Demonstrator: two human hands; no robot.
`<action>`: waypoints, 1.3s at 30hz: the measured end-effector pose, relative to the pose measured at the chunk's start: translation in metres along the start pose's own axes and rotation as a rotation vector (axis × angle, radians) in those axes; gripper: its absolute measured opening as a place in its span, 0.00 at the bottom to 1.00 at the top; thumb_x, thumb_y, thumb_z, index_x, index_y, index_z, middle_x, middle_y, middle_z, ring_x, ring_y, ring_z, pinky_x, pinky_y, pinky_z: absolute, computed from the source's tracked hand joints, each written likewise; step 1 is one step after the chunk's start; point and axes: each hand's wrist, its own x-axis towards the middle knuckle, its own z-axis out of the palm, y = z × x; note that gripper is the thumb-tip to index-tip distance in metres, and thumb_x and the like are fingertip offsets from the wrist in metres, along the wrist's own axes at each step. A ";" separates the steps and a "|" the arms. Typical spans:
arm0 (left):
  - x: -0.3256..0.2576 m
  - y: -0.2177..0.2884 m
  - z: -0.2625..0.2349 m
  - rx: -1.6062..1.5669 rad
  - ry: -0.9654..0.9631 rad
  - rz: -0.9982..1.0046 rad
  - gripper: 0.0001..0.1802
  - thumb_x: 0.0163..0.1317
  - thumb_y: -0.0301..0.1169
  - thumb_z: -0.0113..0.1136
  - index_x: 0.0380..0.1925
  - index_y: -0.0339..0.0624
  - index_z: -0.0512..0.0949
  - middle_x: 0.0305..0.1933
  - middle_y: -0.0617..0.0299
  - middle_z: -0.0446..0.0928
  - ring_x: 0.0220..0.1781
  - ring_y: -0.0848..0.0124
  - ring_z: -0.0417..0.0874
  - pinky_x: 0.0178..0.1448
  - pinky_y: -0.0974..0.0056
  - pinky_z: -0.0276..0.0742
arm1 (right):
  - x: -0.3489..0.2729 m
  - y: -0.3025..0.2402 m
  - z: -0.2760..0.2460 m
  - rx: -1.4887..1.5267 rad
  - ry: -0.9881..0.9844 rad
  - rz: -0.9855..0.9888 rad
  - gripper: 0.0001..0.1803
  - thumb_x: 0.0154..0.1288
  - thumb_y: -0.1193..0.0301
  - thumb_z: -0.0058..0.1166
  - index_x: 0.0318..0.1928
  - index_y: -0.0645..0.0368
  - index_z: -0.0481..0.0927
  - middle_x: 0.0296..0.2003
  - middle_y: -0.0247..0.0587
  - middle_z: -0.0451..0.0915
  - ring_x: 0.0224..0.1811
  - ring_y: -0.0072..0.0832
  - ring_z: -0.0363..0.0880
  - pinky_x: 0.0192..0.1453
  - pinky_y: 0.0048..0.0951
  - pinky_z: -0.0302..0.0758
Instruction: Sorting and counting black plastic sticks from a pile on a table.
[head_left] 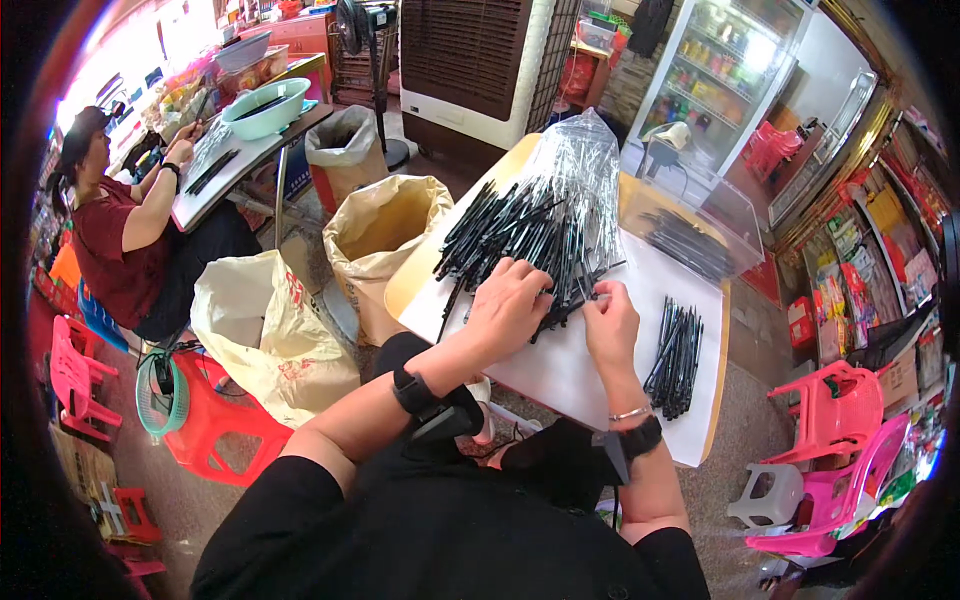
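A large heap of thin black sticks (515, 225) spills from a clear plastic bag (590, 150) on the white-topped table (560, 365). My left hand (508, 310) lies at the near edge of the heap, its fingers curled around some sticks. Close by on the right, my right hand (612, 325) has thumb and forefinger pinched at the end of a thin black stick; the exact grip is partly hidden. A smaller, neater bundle of black sticks (676, 358) rests to the right of my right hand. Behind it, a clear plastic box (735, 215) holds more dark sticks.
Open woven sacks (290, 340) and a beige sack (385, 225) stand left of the table. A person (110, 230) works at another table (215, 190) with a pale green basin (265, 108). Red stool (225, 440), pink chairs (830, 410) and a cooler (465, 60) surround the area.
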 end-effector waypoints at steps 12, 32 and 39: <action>0.019 0.018 0.021 0.268 -0.257 -0.106 0.12 0.53 0.32 0.58 0.35 0.39 0.72 0.38 0.52 0.74 0.45 0.56 0.76 0.47 0.54 0.72 | -0.015 0.004 -0.028 0.369 -0.218 0.199 0.11 0.61 0.75 0.49 0.44 0.63 0.74 0.21 0.35 0.75 0.18 0.19 0.71 0.22 0.21 0.68; -0.030 -0.002 -0.064 -0.998 -0.200 -0.809 0.17 0.62 0.24 0.55 0.51 0.29 0.72 0.36 0.55 0.78 0.29 0.73 0.80 0.36 0.70 0.80 | -0.014 -0.021 -0.010 0.569 -0.220 0.087 0.11 0.64 0.65 0.54 0.37 0.61 0.78 0.23 0.31 0.75 0.23 0.18 0.69 0.27 0.22 0.67; -0.029 0.021 -0.025 -1.209 -0.376 -0.735 0.15 0.66 0.29 0.53 0.48 0.30 0.73 0.35 0.58 0.78 0.32 0.72 0.81 0.38 0.69 0.81 | -0.019 -0.048 -0.025 0.807 -0.356 0.150 0.09 0.63 0.72 0.52 0.40 0.63 0.77 0.22 0.26 0.71 0.21 0.13 0.65 0.25 0.16 0.63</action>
